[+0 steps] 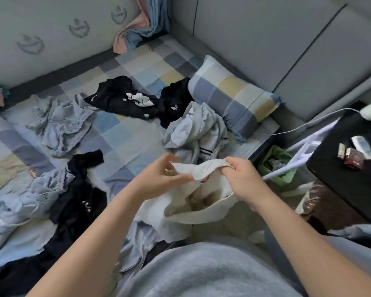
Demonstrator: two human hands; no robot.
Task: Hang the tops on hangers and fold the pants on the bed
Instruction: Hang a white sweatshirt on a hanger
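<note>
Where your hands meet: your left hand [158,174] pinches the ribbed band [203,168] of the cream garment [176,213] between thumb and fingertips. Your right hand [242,179] has its fingers curled round the same band. Each grip is closed on cloth, so neither hand is free.
Cream garment: it hangs from the band over the near edge of the bed [126,144], with its body sagging open below your hands. A red label [205,180] shows inside the band, which suggests a top's neckline, though this view does not settle it.
Step in hand: judged as opening the band so a hanger can go in. Neither hand holds a hanger.
Near bed, left: the near black garment [77,202] and the near blue garment [30,202] lie crumpled and touching.
Hanger: what looks like a white hanger [287,169] leans over a green basket [274,168] beside the bed on your right, next to a black table [341,185] with small items on it.
Mid bed: the striped garment [197,129] is heaped just beyond your hands. The far blue garment [60,123] lies bunched to the left.
Far bed: the printed black garment [126,99] sprawls beside the checked pillow [231,97].
Done: no hung top and no folded pants are in view.
Left: every piece on the bed is unsorted and crumpled, so you should judge the task as barely begun, with the cream garment the first piece in hand.
</note>
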